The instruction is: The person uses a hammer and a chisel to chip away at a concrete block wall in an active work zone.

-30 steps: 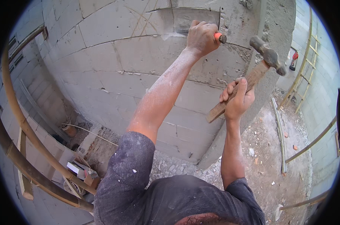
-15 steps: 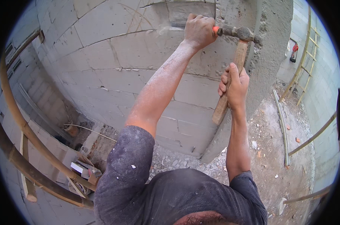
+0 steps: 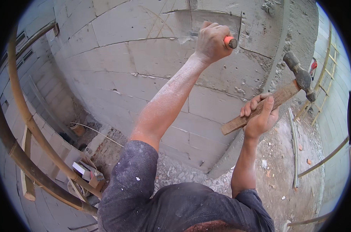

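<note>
High against the block wall (image 3: 156, 89), my dusty left hand (image 3: 213, 43) is closed around a chisel with an orange handle (image 3: 228, 41). The chisel's round, dark metal butt points right, and most of its blade is hidden behind my fist. Lower and to the right, my right hand (image 3: 263, 119) grips the wooden handle of a hammer (image 3: 285, 94). The hammer's dark steel head tilts up to the right, apart from the chisel. A shallow recess (image 3: 214, 21) is cut into the wall just above my left hand.
The wall ends at a rough concrete column (image 3: 295, 36) on the right. Rubble (image 3: 175, 170) lies along the wall's foot. Bamboo poles (image 3: 47, 154) cross at the left. On the right are a bamboo ladder (image 3: 325, 79) and a long pole (image 3: 293, 150) on the dirt floor.
The hammer head has swung away from the chisel butt, to the right and down, with my right hand lower. My left hand keeps the chisel at the wall; the view has shifted slightly.
</note>
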Action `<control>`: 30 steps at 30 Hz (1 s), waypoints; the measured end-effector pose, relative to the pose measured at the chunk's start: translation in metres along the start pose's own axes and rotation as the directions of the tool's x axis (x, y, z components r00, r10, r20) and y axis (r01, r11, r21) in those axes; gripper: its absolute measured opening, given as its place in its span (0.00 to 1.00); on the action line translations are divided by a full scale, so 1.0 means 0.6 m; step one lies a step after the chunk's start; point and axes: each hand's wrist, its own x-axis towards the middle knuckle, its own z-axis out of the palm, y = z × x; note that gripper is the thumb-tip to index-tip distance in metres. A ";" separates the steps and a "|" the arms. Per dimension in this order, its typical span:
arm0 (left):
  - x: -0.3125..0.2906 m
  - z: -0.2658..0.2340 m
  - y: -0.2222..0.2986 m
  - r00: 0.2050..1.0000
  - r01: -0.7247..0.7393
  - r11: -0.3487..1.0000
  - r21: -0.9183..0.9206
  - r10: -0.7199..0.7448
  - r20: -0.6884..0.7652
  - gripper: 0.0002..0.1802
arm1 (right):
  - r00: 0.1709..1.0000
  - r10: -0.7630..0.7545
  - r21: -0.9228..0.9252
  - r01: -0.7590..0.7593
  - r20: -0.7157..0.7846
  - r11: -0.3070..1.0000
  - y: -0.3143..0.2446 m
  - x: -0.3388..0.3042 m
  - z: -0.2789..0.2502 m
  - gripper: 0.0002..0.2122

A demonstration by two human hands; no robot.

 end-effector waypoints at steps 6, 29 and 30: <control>-0.009 0.011 -0.007 1.000 -0.018 1.000 -0.017 0.018 0.009 0.11 | 0.999 -0.038 -0.009 0.038 0.020 0.999 -0.006 0.000 0.008 0.15; -0.018 0.028 -0.020 0.996 -0.009 0.996 0.092 0.001 0.087 0.12 | 0.939 0.303 -0.275 -0.252 0.161 0.928 0.021 0.053 0.019 0.12; -0.025 0.023 -0.016 0.994 0.004 0.993 0.117 -0.017 0.112 0.12 | 0.953 0.284 -0.249 -0.250 0.109 0.936 0.025 0.041 0.012 0.13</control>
